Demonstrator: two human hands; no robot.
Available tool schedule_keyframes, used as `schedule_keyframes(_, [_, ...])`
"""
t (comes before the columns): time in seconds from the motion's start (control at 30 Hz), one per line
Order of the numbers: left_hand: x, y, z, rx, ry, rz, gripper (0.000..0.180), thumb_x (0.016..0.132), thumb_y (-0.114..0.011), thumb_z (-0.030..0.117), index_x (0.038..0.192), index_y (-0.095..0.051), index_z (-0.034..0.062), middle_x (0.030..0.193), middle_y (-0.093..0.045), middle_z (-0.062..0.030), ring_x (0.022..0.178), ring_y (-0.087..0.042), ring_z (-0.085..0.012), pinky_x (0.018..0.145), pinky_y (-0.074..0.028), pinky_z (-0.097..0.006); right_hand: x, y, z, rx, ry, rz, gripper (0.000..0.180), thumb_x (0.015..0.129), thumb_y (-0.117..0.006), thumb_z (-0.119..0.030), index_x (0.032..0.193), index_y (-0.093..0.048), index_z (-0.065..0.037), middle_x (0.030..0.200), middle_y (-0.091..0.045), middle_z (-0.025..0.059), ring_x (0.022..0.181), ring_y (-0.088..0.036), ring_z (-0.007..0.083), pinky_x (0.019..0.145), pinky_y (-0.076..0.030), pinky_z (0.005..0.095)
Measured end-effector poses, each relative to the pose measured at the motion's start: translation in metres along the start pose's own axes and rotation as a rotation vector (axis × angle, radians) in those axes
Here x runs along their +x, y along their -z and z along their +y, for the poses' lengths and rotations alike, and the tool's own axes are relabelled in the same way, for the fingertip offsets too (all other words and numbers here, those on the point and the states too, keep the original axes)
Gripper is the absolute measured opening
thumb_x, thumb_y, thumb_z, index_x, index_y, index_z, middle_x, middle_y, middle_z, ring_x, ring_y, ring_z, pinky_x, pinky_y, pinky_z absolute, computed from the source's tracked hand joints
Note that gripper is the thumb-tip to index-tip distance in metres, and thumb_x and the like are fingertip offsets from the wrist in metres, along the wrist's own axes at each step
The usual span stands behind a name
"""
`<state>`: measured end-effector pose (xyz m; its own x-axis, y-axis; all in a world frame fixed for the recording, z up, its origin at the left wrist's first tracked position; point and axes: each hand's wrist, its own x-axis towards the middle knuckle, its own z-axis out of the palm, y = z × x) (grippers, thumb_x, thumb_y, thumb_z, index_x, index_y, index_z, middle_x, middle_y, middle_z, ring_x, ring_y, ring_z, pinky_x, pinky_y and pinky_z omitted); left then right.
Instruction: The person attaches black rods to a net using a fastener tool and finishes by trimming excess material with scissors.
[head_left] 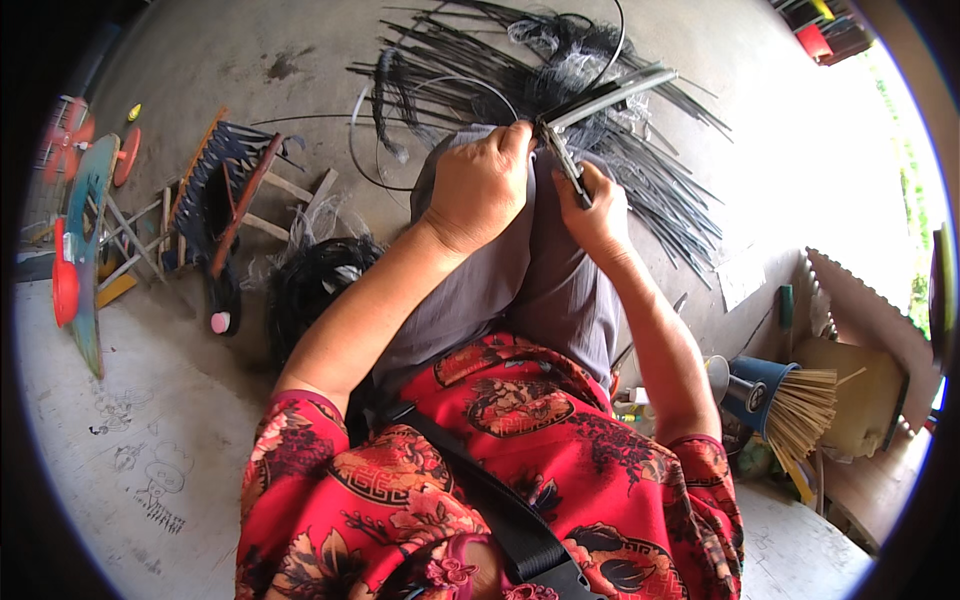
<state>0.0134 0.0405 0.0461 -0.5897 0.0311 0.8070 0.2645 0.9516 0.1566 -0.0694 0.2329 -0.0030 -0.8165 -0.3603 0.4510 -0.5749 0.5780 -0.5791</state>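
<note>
Above my knees, my right hand is closed round the lower arm of a V-shaped silvery metal tool. Its longer arm points up and to the right, and both arms meet at a dark joint. My left hand is a fist with the back of the hand up. Its thumb and fingertips press together right beside that joint; what they pinch is mostly hidden. Beyond the tool, many thin dark rods lie spread on the floor, with pale tangled threads among them.
A small wooden-framed chair with torn black webbing stands at the left, near a teal skateboard-like board. A black tangled bundle lies beside my left leg. To the right, a blue container holds thin wooden sticks near a cardboard piece.
</note>
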Motion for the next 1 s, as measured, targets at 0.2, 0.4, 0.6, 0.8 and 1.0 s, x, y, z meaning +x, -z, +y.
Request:
schedule_keyframes(0.2, [0.001, 0.009, -0.01, -0.232, 0.15, 0.056, 0.011, 0.104, -0.072, 0.013, 0.109, -0.072, 0.0031, 0.087, -0.076, -0.0182, 0.076, -0.075, -0.0397, 0.065, -0.059, -0.047, -0.006, 0.036, -0.044, -0.285, 0.1, -0.11, 0.033, 0.101, -0.077, -0.038, 0.1, -0.075, -0.005, 0.098, -0.073, 0.0197, 0.092, -0.073, 0.0427, 0.082, -0.058, 0.0514])
schedule_keyframes(0.4, [0.006, 0.042, -0.032, -0.363, 0.334, 0.047, 0.018, 0.114, -0.065, 0.014, 0.111, -0.076, -0.0005, 0.076, -0.07, -0.0054, 0.063, -0.063, -0.0118, 0.06, -0.049, -0.029, -0.007, 0.071, -0.058, 0.148, -0.186, -0.599, 0.03, 0.105, -0.075, -0.028, 0.116, -0.075, 0.001, 0.099, -0.079, 0.0175, 0.093, -0.079, 0.031, 0.087, -0.062, 0.0433])
schedule_keyframes(0.6, [0.004, 0.054, -0.045, -0.761, 0.454, 0.058, 0.019, 0.117, -0.062, 0.014, 0.113, -0.075, 0.0009, 0.08, -0.064, 0.0036, 0.068, -0.053, -0.0033, 0.06, -0.042, -0.021, -0.025, 0.019, -0.042, 0.932, -0.299, -0.558, 0.043, 0.109, -0.074, -0.017, 0.144, -0.068, 0.007, 0.112, -0.075, 0.0058, 0.11, -0.067, 0.0128, 0.099, -0.054, 0.0298])
schedule_keyframes(0.8, [0.008, 0.058, -0.046, -1.349, 0.475, 0.156, 0.027, 0.121, -0.057, 0.027, 0.123, -0.069, 0.0029, 0.086, -0.06, 0.0003, 0.071, -0.05, -0.0087, 0.063, -0.039, -0.024, -0.035, -0.052, -0.086, 1.417, -0.349, -0.423, 0.059, 0.107, -0.079, -0.023, 0.153, -0.061, 0.008, 0.142, -0.067, 0.0085, 0.124, -0.066, 0.0194, 0.108, -0.054, 0.0364])
schedule_keyframes(1.0, [0.012, 0.059, -0.081, -1.725, 0.452, 0.4, 0.019, 0.119, -0.057, 0.023, 0.125, -0.067, 0.0084, 0.101, -0.068, -0.0042, 0.095, -0.061, -0.0187, 0.095, -0.051, -0.037, 0.001, -0.082, -0.091, 1.6, -0.197, -0.463, 0.061, 0.111, -0.072, -0.028, 0.157, -0.054, 0.007, 0.147, -0.065, 0.0143, 0.135, -0.065, 0.026, 0.109, -0.059, 0.0452])
